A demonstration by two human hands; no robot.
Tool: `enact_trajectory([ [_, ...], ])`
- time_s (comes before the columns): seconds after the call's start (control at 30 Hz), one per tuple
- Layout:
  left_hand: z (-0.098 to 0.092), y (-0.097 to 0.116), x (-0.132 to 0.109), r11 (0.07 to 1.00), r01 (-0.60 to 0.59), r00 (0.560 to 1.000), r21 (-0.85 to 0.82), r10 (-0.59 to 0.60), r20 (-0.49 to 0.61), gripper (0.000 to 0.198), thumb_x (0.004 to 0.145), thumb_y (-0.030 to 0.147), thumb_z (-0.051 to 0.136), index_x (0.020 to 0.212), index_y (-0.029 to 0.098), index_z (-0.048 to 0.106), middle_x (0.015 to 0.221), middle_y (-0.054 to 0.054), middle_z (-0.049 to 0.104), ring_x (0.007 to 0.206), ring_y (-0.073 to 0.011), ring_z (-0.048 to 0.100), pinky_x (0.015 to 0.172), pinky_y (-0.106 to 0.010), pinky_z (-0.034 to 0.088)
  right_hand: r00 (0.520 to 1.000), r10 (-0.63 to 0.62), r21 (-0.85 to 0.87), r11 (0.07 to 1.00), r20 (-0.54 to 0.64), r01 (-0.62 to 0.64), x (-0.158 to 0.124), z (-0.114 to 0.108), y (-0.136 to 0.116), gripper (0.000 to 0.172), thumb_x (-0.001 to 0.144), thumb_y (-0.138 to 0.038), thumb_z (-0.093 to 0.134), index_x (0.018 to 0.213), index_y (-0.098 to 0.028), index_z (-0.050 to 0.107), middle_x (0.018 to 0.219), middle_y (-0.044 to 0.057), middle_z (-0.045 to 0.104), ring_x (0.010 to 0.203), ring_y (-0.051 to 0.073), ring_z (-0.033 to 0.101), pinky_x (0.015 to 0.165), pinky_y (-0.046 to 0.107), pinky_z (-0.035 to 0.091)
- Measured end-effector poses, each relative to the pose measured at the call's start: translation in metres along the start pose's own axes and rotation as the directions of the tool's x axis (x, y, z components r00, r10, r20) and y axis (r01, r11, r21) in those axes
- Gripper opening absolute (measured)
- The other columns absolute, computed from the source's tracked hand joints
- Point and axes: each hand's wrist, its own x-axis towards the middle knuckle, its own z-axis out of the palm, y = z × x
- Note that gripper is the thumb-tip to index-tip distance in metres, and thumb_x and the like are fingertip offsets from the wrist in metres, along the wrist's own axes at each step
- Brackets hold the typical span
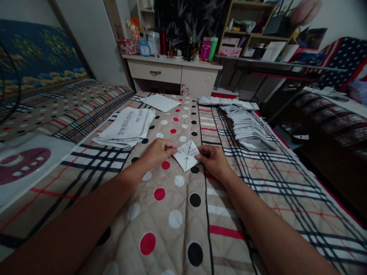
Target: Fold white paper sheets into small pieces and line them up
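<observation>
A quilted bedspread (160,229) of plaid and polka dots spreads across the view from 9 o'clock through 6 to 3, with a white plastic bag (61,149) printed in purple lying on it near 9 o'clock. At 12 o'clock stands a pale dresser (169,76), its top holding a blue alarm clock (145,49) toward 11 and a purple box (205,50) just beside a green tube (213,49) toward 1. A wooden shelf unit (255,35) rises at 1 o'clock, a star-and-stripe cloth (335,63) hangs at 2, and a blue tree-patterned panel (31,38) fills 10.
</observation>
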Motion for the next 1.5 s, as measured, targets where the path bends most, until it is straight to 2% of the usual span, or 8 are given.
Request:
enact_trajectory([
  [0.27,0.008,0.015,-0.015,0.839,-0.279,0.884,0.466,0.414,-0.216,0.017,0.084,0.026,0.063,0.097,0.02,0.072,0.093,-0.005,0.071,0.087,-0.0197,0.062,0.079,-0.033,0.048,0.987,-0.056,-0.157,0.987,-0.152,0.032,0.0,0.001,0.001,0.034,0.067,-0.016,0.066,0.101,-0.021,0.059,0.065,-0.003,0.067,0.061,0.016,0.064,0.055,0.025,0.047],
  [0.43,0.01,0.036,-0.031,0.511,-0.457,0.736,0.728,0.677,-0.013,0.033,0.08,0.042,0.071,0.107,0.022,0.069,0.111,-0.009,0.067,0.106,-0.0284,0.055,0.092,-0.045,0.039,0.97,-0.001,-0.023,1.0,-0.245,-0.005,0.001,0.003,-0.003,0.039,0.063,-0.019,0.069,0.1,-0.021,0.055,0.067,-0.003,0.067,0.061,0.016,0.065,0.059,0.027,0.05],
  [0.73,0.018,0.039,-0.028,0.273,-0.495,0.674,0.825,0.719,0.167,0.014,0.088,0.02,0.059,0.098,0.019,0.07,0.091,-0.006,0.07,0.093,-0.024,0.057,0.083,-0.04,0.039,0.963,0.04,0.181,0.983,-0.267,0.009,0.002,0.006,-0.006,0.045,0.058,-0.024,0.076,0.097,-0.02,0.054,0.057,-0.006,0.062,0.049,0.011,0.055,0.051,0.023,0.044],
  [0.93,0.019,0.034,-0.026,0.651,-0.42,0.755,0.632,0.637,-0.155,0.013,0.088,0.021,0.058,0.084,0.02,0.071,0.08,-0.005,0.071,0.08,-0.0184,0.063,0.074,-0.033,0.045,0.964,-0.093,0.216,0.965,-0.25,0.149,-0.001,0.009,-0.01,0.044,0.075,-0.042,0.07,0.108,-0.02,0.052,0.07,-0.004,0.063,0.057,0.011,0.056,0.058,0.025,0.048],
  [1.07,0.019,0.027,-0.016,0.975,-0.221,0.86,-0.018,0.186,-0.476,0.016,0.077,0.031,0.071,0.081,0.017,0.065,0.075,-0.003,0.071,0.062,-0.0139,0.064,0.059,-0.026,0.048,0.929,-0.15,0.133,0.97,-0.339,0.206,0.002,0.01,-0.007,0.047,0.078,-0.048,0.067,0.113,-0.022,0.049,0.113,0.008,0.061,0.079,0.014,0.063,0.068,0.028,0.052],
  [1.23,0.017,0.023,-0.01,0.857,-0.068,0.965,-0.51,-0.074,-0.252,0.035,0.067,0.038,0.079,0.083,0.015,0.058,0.068,-0.003,0.071,0.059,-0.014,0.067,0.05,-0.02,0.044,0.957,-0.103,0.192,0.969,-0.272,0.159,0.006,0.011,-0.001,0.056,0.076,-0.049,0.07,0.119,-0.022,0.046,0.107,0.008,0.065,0.089,0.018,0.065,0.075,0.032,0.053],
  [1.4,0.019,0.03,-0.015,0.872,0.094,0.996,-0.481,-0.078,0.052,0.038,0.065,0.039,0.082,0.081,0.014,0.058,0.062,-0.004,0.07,0.054,-0.0143,0.066,0.047,-0.02,0.044,0.97,-0.081,0.294,0.944,-0.227,0.148,0.006,0.01,-0.001,0.059,0.07,-0.039,0.076,0.118,-0.022,0.046,0.091,0.003,0.071,0.081,0.019,0.067,0.073,0.033,0.053],
  [1.5,0.021,0.031,-0.013,0.887,0.084,0.996,-0.454,-0.086,0.015,0.038,0.067,0.042,0.079,0.084,0.013,0.061,0.064,-0.003,0.069,0.052,-0.0124,0.063,0.045,-0.021,0.044,0.974,-0.059,0.308,0.943,-0.218,0.126,0.007,0.009,0.001,0.056,0.066,-0.032,0.079,0.113,-0.021,0.05,0.087,0.002,0.072,0.077,0.018,0.068,0.072,0.032,0.053],
])
